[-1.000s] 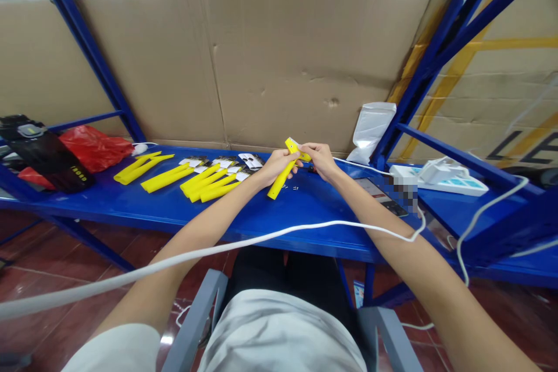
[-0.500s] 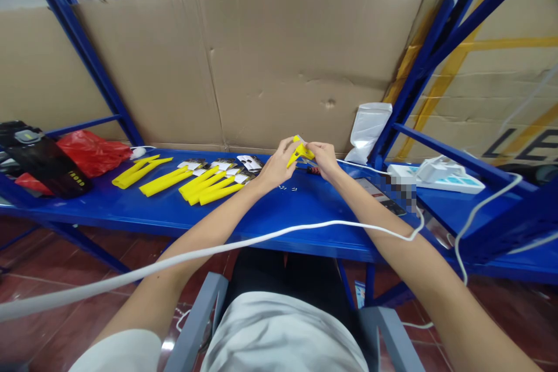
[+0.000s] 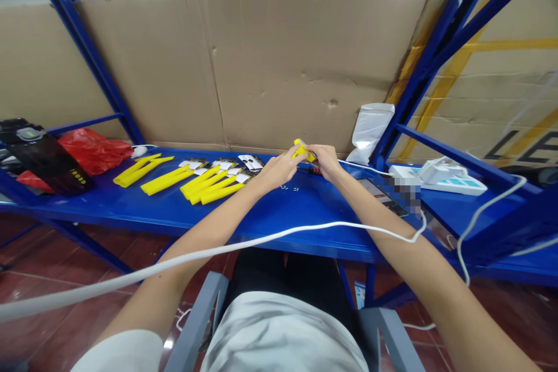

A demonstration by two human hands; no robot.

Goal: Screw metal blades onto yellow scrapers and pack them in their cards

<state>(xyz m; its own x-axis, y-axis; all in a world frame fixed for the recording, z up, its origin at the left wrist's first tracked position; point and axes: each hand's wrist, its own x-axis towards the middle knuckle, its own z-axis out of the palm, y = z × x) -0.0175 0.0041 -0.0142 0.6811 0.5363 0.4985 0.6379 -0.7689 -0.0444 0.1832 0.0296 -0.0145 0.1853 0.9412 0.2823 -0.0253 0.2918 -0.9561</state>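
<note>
**Both hands on one yellow piece, above blue shelf**

Held up just over the shelf, near the cardboard backing, between left hand and right hand. On the left side, gripping with fingers laid fairly straight, thumb hidden. On the right side, curled in and pinching at the near right end; cannot tell whether also holding something else (palm out of sight).

To do well: keep the left grip firm, work with the right fingertips only, keep skin clear of the pale, metallic-looking edge, and stay low so as not to lose any dropped part. Mind the small pale bits below; avoid brushing with a forearm.

Counts: one yellow piece in hand. To the left, roughly four forked groups of yellow pieces, overlapping, so no firm total. At least four printed cards, also overlapping. One black bottle, one red bag, one white pouch, one power strip, one phone, partly blurred. One red-and-black item, partly hidden. Pale bits: too small to count.
</note>
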